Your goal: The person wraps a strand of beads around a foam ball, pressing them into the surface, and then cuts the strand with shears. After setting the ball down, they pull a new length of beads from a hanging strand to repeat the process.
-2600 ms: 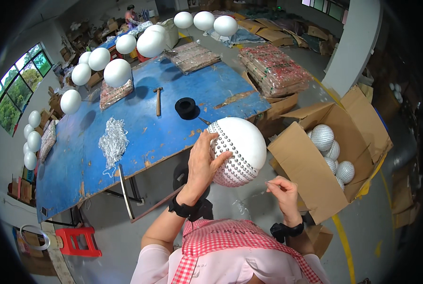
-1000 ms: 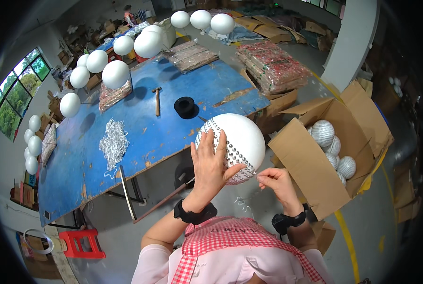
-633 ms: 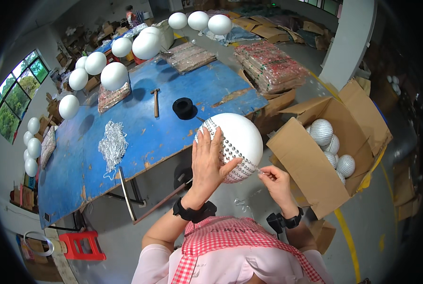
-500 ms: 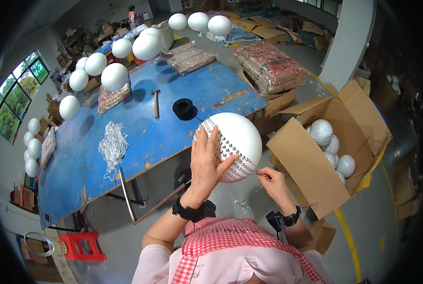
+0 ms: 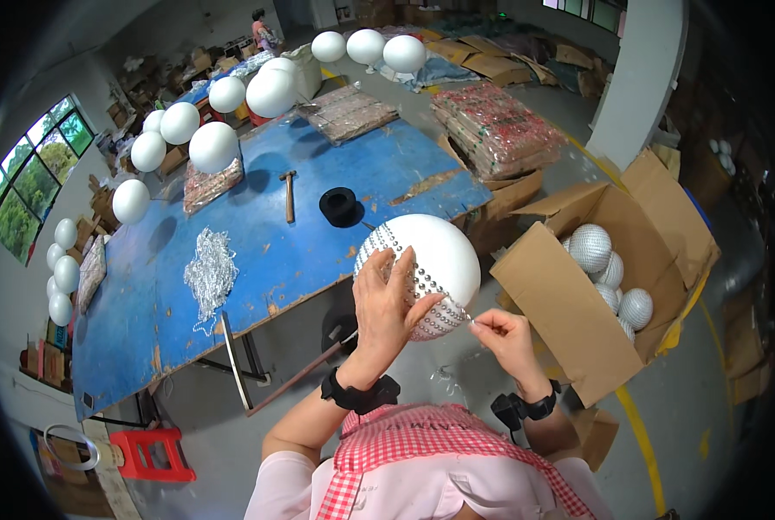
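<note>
A worker's left hand [image 5: 384, 303] lies against a large white ball ringed with rows of round silver beads [image 5: 450, 253], its fingers a little apart and bent over the beaded side, thumb set off from the rest. The right hand [image 5: 507, 340], thumb and forefinger pressed together, pinches a thin strand of silver beads [image 5: 469, 319] just off the ball's lower right edge. The ball sits directly beneath the left fingers and up to the left of the right fingertips, just beside them.

Beyond the left fingertips, a worn blue-painted tabletop [image 5: 266, 251] bears a squat black spool [image 5: 339, 207] and, farther left, a hammer with a wooden handle [image 5: 289, 199]. Well to the left of the same fingers lies a loose heap of shiny silver bead strings [image 5: 211, 273]. Plain white balls [image 5: 213, 147] stand out past the heap and the hammer, far from either hand.

To the right of the right fingers, near them, an open brown cardboard box [image 5: 569, 319] holds several silver-banded white balls [image 5: 591, 248]. Below both hands, the worker wears a red-and-white checked apron [image 5: 439, 429].
</note>
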Available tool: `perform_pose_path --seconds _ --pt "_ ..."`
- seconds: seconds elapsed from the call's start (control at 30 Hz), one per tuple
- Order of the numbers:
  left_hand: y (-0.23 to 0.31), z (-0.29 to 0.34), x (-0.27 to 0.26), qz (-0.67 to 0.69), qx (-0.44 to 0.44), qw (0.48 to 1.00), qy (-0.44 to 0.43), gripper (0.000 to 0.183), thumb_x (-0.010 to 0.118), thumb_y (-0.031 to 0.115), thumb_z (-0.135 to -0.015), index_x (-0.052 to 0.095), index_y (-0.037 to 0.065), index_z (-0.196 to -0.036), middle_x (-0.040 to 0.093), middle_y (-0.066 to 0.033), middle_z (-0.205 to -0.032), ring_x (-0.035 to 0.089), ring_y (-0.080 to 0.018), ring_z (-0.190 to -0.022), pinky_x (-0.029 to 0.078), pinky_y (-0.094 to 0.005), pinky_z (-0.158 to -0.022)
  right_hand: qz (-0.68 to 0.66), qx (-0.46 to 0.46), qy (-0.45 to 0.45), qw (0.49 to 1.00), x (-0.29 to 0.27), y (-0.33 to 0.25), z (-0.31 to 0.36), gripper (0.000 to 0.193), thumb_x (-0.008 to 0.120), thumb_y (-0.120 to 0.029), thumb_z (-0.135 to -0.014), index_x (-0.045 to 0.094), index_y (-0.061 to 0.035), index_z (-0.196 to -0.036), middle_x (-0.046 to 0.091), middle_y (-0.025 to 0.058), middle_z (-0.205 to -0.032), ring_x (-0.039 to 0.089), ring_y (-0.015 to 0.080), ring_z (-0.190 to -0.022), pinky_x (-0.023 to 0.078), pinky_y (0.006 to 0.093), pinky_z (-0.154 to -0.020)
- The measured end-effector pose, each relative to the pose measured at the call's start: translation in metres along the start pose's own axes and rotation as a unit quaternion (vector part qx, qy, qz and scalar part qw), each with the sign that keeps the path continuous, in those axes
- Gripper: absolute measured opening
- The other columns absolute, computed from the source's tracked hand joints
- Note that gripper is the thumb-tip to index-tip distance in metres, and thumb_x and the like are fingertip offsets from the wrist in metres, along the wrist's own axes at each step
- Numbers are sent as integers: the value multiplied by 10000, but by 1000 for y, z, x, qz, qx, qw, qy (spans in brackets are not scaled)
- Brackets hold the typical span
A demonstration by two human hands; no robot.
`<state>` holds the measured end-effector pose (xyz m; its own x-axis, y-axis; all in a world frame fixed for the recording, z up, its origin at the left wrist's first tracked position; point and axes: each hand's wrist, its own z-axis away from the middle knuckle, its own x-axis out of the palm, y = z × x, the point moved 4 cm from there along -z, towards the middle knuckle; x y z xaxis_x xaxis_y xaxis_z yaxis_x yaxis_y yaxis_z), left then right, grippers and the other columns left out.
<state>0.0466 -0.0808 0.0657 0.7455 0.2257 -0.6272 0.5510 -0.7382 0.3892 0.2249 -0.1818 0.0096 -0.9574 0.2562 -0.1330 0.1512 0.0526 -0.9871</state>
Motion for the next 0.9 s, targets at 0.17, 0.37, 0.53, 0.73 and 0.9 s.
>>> perform_pose_path --seconds 0.17,0.37,0.53,0.73,0.9 --pt "-1 1 3 8 -2 1000 3 717 812 341 -689 525 80 -1292 485 -206 -1228 473 -363 -1124 390 -440 -942 -122 56 -58 989 0 4 2 154 626 -134 -903 657 -3 -830 584 -17 -643 523 37 -580 401 183 -529" --pt "-3 0 6 16 -10 1000 -8 702 804 321 -709 514 85 -1302 480 -201 -1234 460 -370 -1149 387 -439 -955 -134 67 -50 987 -2 39 -12 157 626 -146 -904 659 -7 -838 615 4 -673 552 45 -605 435 187 -561" --pt "-6 -3 4 7 -11 1000 7 620 775 279 -751 518 59 -1270 505 -227 -1269 457 -379 -1178 380 -444 -974 -124 60 -18 990 -5 49 -14 126 654 -125 -886 660 -4 -850 628 2 -704 578 53 -631 459 188 -583" --pt "-28 -6 9 45 -49 997 -36 662 762 302 -765 469 17 -1286 433 -298 -1365 446 -413 -1224 378 -442 -995 -122 62 -15 990 -7 53 -13 110 683 -113 -867 663 -7 -842 633 1 -719 585 56 -637 470 190 -591" --pt "-25 -7 10 72 -38 996 -48 861 806 420 -676 437 -46 -1298 381 -320 -1344 404 -466 -1239 350 -484 -1035 -157 47 -26 986 -11 42 -4 82 669 -70 -844 648 0 -806 618 10 -694 584 73 -640 472 215 -600"
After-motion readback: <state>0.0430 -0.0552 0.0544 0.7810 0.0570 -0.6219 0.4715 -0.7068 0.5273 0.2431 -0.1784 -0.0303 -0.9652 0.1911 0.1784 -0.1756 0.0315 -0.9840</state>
